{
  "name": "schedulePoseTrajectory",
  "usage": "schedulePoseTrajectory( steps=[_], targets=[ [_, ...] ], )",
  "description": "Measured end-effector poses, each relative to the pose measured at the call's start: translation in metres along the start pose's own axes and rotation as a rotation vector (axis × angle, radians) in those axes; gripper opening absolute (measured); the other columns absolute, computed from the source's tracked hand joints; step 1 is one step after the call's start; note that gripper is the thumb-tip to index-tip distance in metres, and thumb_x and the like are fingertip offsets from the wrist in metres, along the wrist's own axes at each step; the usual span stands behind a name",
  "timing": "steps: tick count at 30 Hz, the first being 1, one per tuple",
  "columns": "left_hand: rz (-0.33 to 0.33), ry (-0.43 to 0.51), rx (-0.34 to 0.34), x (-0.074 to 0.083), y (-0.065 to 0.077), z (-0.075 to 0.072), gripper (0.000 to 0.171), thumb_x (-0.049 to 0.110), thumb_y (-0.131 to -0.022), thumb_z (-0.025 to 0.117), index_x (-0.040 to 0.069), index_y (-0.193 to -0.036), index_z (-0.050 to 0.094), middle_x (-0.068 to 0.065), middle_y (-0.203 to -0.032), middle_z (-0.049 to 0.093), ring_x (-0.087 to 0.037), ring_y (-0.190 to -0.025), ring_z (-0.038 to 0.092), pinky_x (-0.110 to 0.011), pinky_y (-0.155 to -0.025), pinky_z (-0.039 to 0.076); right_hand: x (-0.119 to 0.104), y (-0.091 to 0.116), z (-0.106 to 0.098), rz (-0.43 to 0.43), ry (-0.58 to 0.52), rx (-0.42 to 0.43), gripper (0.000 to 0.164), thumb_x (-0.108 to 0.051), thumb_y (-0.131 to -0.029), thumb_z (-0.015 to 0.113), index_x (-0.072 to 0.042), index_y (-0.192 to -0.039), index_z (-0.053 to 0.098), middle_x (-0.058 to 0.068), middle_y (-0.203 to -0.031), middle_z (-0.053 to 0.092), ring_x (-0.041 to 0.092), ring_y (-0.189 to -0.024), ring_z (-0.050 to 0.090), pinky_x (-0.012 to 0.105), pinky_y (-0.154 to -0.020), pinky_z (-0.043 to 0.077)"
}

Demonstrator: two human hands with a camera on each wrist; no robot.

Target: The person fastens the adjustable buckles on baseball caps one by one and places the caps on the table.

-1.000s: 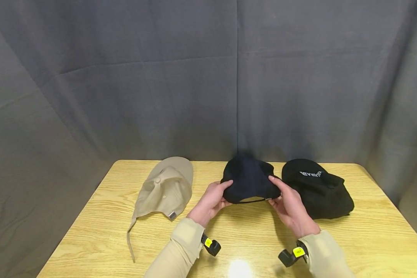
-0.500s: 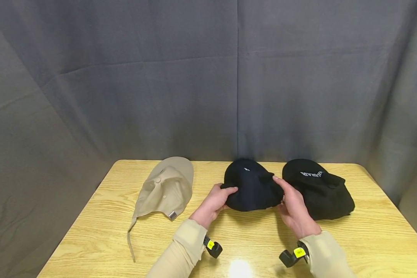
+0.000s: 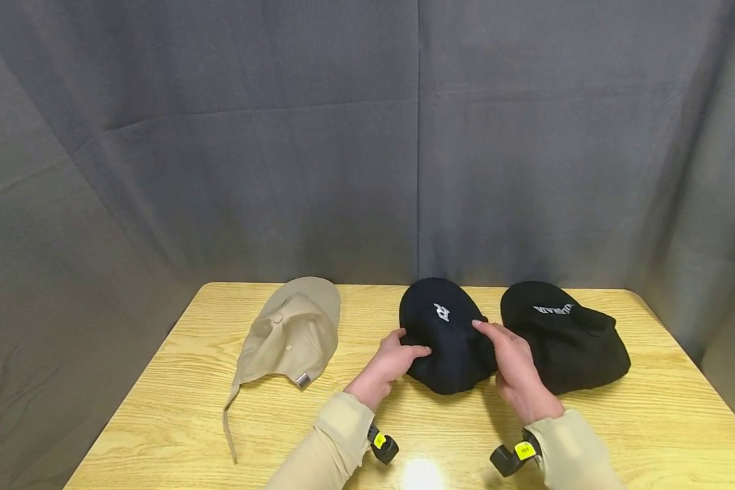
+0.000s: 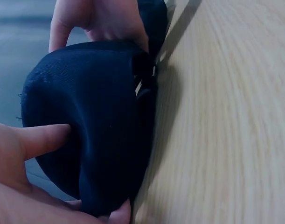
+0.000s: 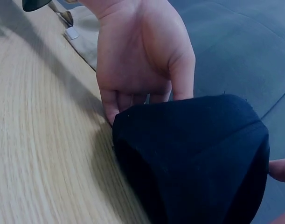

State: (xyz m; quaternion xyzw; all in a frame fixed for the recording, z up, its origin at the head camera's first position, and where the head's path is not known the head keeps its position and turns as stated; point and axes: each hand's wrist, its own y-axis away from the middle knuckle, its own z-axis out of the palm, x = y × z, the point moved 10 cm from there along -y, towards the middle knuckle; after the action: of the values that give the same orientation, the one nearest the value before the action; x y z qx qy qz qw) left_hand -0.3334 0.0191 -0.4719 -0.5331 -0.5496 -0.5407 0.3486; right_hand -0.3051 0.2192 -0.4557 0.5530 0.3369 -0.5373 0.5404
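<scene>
The dark blue cap (image 3: 450, 347) is between the two hands: the left hand (image 3: 388, 364) grips one side, thumb on top, and the right hand (image 3: 517, 366) holds the other side. Its soft crown (image 4: 107, 112) may cave in if the thumbs press hard. The black cap (image 3: 588, 350), just beside the right hand, could be pushed if this hand moves outward. Most fingers hide under the cloth.

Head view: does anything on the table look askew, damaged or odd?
The beige cap at left: its strap trails loose across the table, apart from the silver clasp, and its crown looks slumped. No damage shows.
</scene>
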Motion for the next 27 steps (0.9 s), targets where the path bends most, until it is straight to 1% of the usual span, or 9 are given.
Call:
schedulePoseTrajectory(
  steps=[2,5,14,20,24,27],
  targets=[
    [-0.001,-0.013,0.009,-0.001,0.000,0.001,0.075,0.020,-0.079,0.071,-0.005,-0.139,0.033,-0.024,-0.141,0.030,-0.038,-0.125,0.034,-0.049,-0.102,0.028,0.001,0.000,0.000,-0.006,0.043,0.005,0.079,-0.032,-0.090,0.062,0.001,-0.147,0.018,0.011,-0.154,0.008,0.024,-0.139,0.006,0.038,-0.110,0.007],
    [0.005,-0.012,0.012,-0.001,0.000,0.003,0.075,0.020,-0.079,0.070,-0.006,-0.139,0.033,-0.024,-0.141,0.031,-0.038,-0.126,0.033,-0.047,-0.103,0.027,0.003,-0.001,0.000,-0.004,0.074,0.014,0.077,-0.029,-0.091,0.060,0.001,-0.147,0.017,0.013,-0.154,0.007,0.026,-0.139,0.006,0.039,-0.110,0.008],
    [0.004,-0.004,0.001,-0.001,-0.001,0.007,0.074,0.020,-0.080,0.070,-0.007,-0.139,0.034,-0.023,-0.141,0.034,-0.037,-0.127,0.033,-0.047,-0.104,0.026,0.003,-0.003,0.000,-0.008,0.058,0.034,0.072,-0.023,-0.092,0.055,0.002,-0.147,0.016,0.016,-0.153,0.009,0.027,-0.137,0.013,0.037,-0.110,0.011],
    [-0.001,-0.002,0.016,-0.003,0.000,0.001,0.071,0.023,-0.079,0.070,-0.005,-0.137,0.039,-0.023,-0.140,0.033,-0.037,-0.125,0.035,-0.047,-0.102,0.028,0.001,-0.001,0.000,-0.005,0.064,0.042,0.076,-0.029,-0.092,0.057,0.001,-0.147,0.015,0.015,-0.153,0.009,0.027,-0.137,0.012,0.038,-0.110,0.009],
    [-0.032,-0.016,0.030,-0.004,0.001,-0.002,0.070,0.027,-0.080,0.070,-0.002,-0.136,0.042,-0.023,-0.137,0.030,-0.038,-0.119,0.037,-0.050,-0.098,0.031,-0.003,0.000,0.003,-0.041,0.072,0.035,0.081,-0.036,-0.090,0.060,0.000,-0.148,0.015,0.014,-0.154,0.009,0.027,-0.137,0.014,0.039,-0.110,0.010],
    [-0.036,-0.029,0.048,-0.002,0.002,-0.006,0.072,0.030,-0.079,0.070,-0.001,-0.137,0.041,-0.023,-0.134,0.030,-0.038,-0.116,0.038,-0.050,-0.096,0.032,0.000,-0.008,0.001,-0.073,0.074,0.038,0.085,-0.042,-0.087,0.064,-0.003,-0.148,0.019,0.012,-0.153,0.013,0.025,-0.136,0.017,0.039,-0.110,0.011]
  ],
)
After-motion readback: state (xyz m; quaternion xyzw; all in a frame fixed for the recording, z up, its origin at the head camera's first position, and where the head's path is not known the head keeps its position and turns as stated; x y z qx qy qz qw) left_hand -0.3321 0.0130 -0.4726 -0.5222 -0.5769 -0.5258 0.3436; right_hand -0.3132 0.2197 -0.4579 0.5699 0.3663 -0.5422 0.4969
